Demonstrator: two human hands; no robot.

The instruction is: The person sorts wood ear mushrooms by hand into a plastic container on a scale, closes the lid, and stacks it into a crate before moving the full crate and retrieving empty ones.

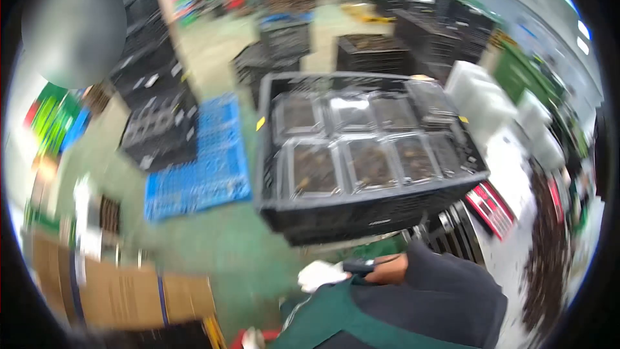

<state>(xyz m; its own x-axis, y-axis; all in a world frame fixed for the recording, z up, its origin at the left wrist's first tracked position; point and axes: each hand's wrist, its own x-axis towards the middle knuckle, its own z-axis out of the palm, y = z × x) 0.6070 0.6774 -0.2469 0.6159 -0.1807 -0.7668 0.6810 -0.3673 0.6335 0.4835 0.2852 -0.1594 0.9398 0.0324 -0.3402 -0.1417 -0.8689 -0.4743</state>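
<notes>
My right hand, in a white glove with a dark band round the wrist, is held low before the green apron. Motion blurs its fingers, and I make out nothing in them. Just beyond it is a large black crate with a grey rim. Inside lie clear plastic boxes in two rows, dark brown contents showing through the lids. At the crate's far right corner, several boxes look stacked higher. I cannot pick out my left hand; a small pale shape at the bottom edge is too blurred to name.
A blue pallet with stacked black crates stands left. Cardboard boxes lie lower left. On the right, a white table carries dark strips, a red tray and white stacks. More crates stand behind.
</notes>
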